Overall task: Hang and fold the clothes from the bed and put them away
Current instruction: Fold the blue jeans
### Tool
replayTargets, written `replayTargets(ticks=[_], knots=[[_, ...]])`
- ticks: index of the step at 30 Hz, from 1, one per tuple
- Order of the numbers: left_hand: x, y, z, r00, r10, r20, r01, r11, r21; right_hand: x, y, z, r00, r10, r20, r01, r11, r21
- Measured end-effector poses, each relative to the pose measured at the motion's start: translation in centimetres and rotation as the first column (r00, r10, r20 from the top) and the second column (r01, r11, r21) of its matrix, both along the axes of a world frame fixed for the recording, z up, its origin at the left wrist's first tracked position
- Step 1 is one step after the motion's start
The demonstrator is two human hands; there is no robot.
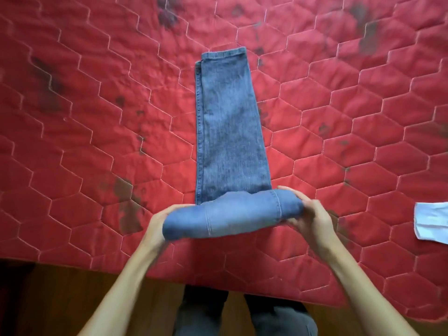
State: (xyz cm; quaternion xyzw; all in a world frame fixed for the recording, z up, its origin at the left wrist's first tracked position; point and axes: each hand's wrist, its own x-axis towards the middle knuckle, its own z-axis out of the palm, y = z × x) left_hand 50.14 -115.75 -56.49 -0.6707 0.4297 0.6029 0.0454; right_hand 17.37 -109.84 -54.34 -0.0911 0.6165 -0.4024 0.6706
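Jeans [230, 132] lie folded lengthwise into one narrow strip on a red quilted mattress [72, 117]. The strip runs straight out from between the hands to the hems at the far end. The near end is wound into a thick roll [230, 219] lying crosswise between both hands.

Left hand [160, 221] grips the left end of the roll, fingers curled over its far side, palm against the end. Right hand [312, 214] grips the right end, thumb on top and fingers wrapped under; slightly blurred.

White cloth [431, 223] lies flat on the mattress well to the right of the right hand, cut off by the frame edge. Dark stains dot the mattress around the jeans. Below the forearms are the mattress edge, a wooden floor [60, 299] and the person's legs [242, 316] in dark trousers.
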Motion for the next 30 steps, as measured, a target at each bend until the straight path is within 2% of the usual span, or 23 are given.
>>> replayTargets(ticks=[1,2,3,4,5,6,8,10,11,12,15,18,21,24,28,30], knots=[[0.0,-0.8,-0.6,0.996,0.084,0.038,-0.083,0.996,-0.029,-0.1,-1.2,-0.5,1.0,-0.019,-0.006,0.019,1.0,0.024],[-0.5,-1.4,-0.7,0.99,0.105,0.096,-0.099,0.993,-0.066,0.0,-2.3,-0.9,0.998,-0.003,-0.07,0.006,0.999,0.045],[-1.2,-2.4,-1.2,0.995,0.083,0.062,-0.075,0.989,-0.125,0.0,-3.3,-1.5,0.984,0.06,-0.167,-0.049,0.996,0.075],[-2.4,-3.4,-1.5,0.983,0.172,0.06,-0.158,0.969,-0.188,0.2,-4.2,-2.1,0.952,0.142,-0.271,-0.117,0.987,0.107],[-2.8,-3.8,-2.8,0.978,0.182,0.101,-0.16,0.968,-0.191,0.3,-4.9,-2.8,0.903,0.219,-0.369,-0.184,0.974,0.13],[-2.8,-4.1,-3.3,0.986,0.147,0.077,-0.135,0.981,-0.141,0.4,-5.3,-3.8,0.85,0.297,-0.436,-0.25,0.954,0.163],[-3.4,-5.5,-3.3,0.982,0.177,0.066,-0.168,0.978,-0.125,0.5,-5.8,-5.4,0.759,0.442,-0.479,-0.358,0.897,0.26],[-4.4,-6.4,-3.3,0.966,0.258,0.003,-0.257,0.965,-0.043,1.0,-5.9,-6.3,0.687,0.552,-0.472,-0.42,0.832,0.362],[-4.6,-6.4,-3.8,0.959,0.281,-0.017,-0.281,0.96,0.01,1.2,-5.7,-6.7,0.685,0.564,-0.46,-0.42,0.823,0.383],[-4.5,-5.9,-4.1,0.961,0.276,-0.022,-0.275,0.961,0.036,1.6,-5.3,-6.8,0.702,0.553,-0.449,-0.404,0.828,0.389],[-3.9,-3.7,-5.3,0.987,0.108,0.123,-0.108,0.994,-0.008,2.3,-3.7,-6.8,0.732,0.513,-0.449,-0.338,0.845,0.415],[-3.5,-2.0,-5.4,0.976,0.13,0.174,-0.132,0.991,0.0,2.3,-1.5,-6.8,0.782,0.487,-0.389,-0.27,0.827,0.493],[-2.9,0.2,-4.7,0.984,0.051,0.173,-0.071,0.992,0.109,2.1,0.8,-6.8,0.749,0.575,-0.329,-0.317,0.747,0.585],[-2.1,3.0,-4.1,0.986,0.022,0.165,-0.048,0.986,0.159,2.6,3.2,-5.2,0.797,0.575,-0.184,-0.354,0.692,0.629],[-0.6,7.4,-4.0,0.989,0.058,0.138,-0.086,0.975,0.206,3.4,6.5,-2.6,0.825,0.557,-0.097,-0.361,0.652,0.667],[-0.3,9.1,-2.9,0.988,0.096,0.122,-0.121,0.969,0.215,3.9,7.7,-1.2,0.805,0.584,-0.103,-0.362,0.622,0.694]])
